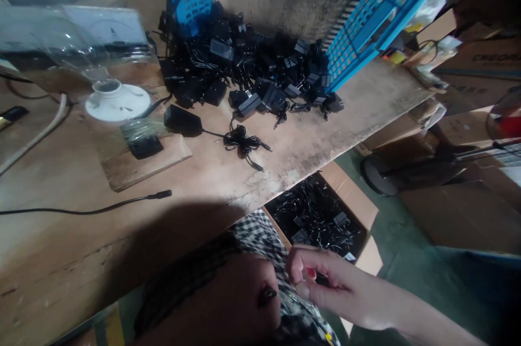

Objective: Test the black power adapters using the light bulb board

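Nearest, over a checked garment, the left hand is curled around a small dark piece, its end showing at the fist; its long axis cannot be made out. Just beside it, the right hand brings thumb and forefinger together; whether anything thin is pinched between them cannot be told. The dark piece lies to the left of the right fingertips, near them. Just past the right hand, the nearer of the two, stands an open carton of black adapters and cords. Farther, on the bench, a lone adapter lies ahead and to the left, its long axis running roughly sideways toward its bundled cord; the left hand is nearer to it. Beyond, an adapter pile spreads by a blue crate.
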Available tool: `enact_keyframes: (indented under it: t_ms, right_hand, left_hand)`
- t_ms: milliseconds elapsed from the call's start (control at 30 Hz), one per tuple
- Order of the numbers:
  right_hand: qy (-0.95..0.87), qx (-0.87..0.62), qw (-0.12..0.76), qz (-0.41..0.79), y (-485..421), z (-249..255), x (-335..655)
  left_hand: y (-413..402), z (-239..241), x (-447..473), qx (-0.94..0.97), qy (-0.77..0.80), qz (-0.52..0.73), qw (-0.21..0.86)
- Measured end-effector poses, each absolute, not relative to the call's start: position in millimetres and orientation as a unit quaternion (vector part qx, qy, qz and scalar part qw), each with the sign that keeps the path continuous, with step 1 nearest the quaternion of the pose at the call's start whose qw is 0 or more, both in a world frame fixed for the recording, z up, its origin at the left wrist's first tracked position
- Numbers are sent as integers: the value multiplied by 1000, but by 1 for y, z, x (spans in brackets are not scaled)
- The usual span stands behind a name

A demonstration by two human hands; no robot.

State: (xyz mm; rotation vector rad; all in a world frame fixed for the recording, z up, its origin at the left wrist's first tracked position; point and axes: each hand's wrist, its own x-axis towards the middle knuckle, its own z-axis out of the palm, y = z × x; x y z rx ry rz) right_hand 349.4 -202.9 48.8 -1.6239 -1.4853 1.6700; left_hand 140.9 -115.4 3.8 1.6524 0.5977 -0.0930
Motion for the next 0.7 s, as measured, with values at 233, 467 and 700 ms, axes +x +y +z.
enact_keyframes:
  t_ms: [233, 467, 700]
  right_hand:
    - [-549, -557, 202, 590, -203, 44, 347]
    - [-527, -548, 220, 612, -211, 46, 341]
    - [-577, -632, 221, 469, -225, 49, 333]
  left_hand:
    - [-115, 1, 139, 738, 256, -39, 624]
    - [-119, 2, 142, 764, 265, -30, 588]
    - [-118, 0, 142, 738, 260, -22, 622]
